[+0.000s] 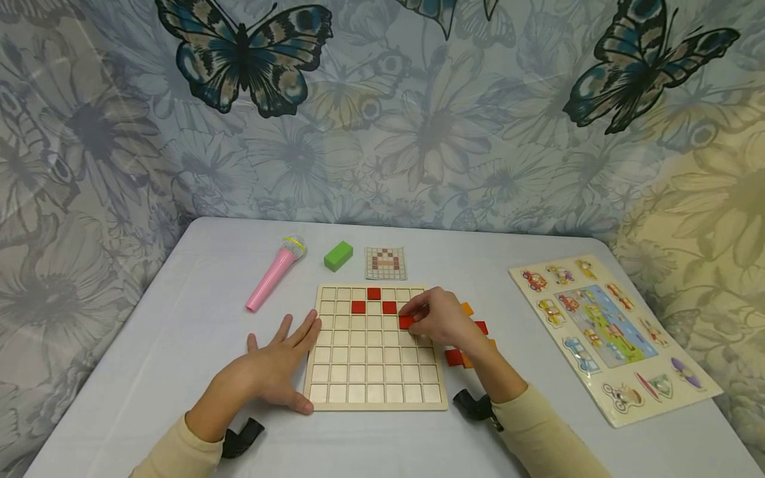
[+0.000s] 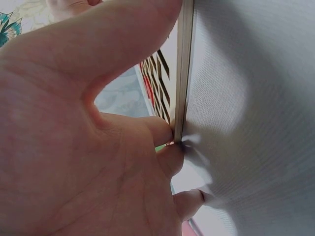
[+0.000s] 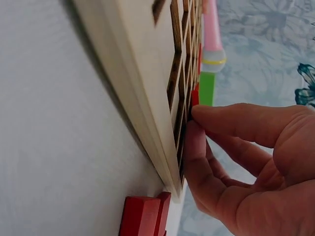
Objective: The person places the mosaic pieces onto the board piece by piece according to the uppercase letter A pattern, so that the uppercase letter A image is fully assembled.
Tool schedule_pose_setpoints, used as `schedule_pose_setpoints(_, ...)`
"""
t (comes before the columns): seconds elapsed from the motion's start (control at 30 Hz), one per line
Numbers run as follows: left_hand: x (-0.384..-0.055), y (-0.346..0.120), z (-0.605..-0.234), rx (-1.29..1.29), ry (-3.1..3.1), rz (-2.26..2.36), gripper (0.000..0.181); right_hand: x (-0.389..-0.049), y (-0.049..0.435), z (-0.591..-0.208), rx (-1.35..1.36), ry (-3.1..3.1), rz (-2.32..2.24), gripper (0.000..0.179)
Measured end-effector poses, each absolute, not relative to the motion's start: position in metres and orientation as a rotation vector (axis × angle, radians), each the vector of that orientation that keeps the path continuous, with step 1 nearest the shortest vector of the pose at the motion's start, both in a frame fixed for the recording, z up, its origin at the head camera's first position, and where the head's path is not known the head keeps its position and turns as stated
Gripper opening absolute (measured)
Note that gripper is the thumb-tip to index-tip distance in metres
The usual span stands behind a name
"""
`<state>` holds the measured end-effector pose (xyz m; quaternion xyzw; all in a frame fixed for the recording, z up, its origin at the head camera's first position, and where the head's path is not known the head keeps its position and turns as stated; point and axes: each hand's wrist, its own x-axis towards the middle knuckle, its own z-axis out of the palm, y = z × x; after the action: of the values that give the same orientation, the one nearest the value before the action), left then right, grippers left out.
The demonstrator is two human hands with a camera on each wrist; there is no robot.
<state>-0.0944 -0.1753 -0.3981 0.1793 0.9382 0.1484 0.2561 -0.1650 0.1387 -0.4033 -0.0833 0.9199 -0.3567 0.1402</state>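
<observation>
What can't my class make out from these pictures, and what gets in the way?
- Head view: the number of loose tiles; the right forearm covers some.
- Head view: board squares beneath the right hand, which pinches a red tile.
- Head view: the small card's finer details, too small.
- Head view: the top butterfly, cut off by the upper edge.

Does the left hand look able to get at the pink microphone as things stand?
Likely yes: the left hand just rests against the grid board, and nothing visible lies between it and the pink microphone.
</observation>
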Motion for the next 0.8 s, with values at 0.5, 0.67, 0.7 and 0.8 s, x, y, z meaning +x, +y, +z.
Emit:
schedule_pose_setpoints(0.5,-0.0947,-0.1756,-0.4,0.486,2.56,0.398,0.138,-0.1642,0.1351,-0.4041,-0.222,2.698,-0.985,0.022)
schedule_pose_setpoints(0.67,-0.0949,-0.176,-0.4005,0.491,2.558,0.407,0.138,-0.1646,0.1339,-0.4045,-0.222,2.709,-0.977,0.023)
schedule_pose_setpoints(0.7,-0.0949,-0.1761,-0.4006,0.49,2.557,0.407,0.138,-0.1646,0.1336,-0.4045,-0.221,2.71,-0.977,0.023)
schedule_pose_setpoints(0.8,-0.0951,-0.1762,-0.4008,0.488,2.553,0.404,0.138,-0.1642,0.1333,-0.4049,-0.221,2.716,-0.971,0.023)
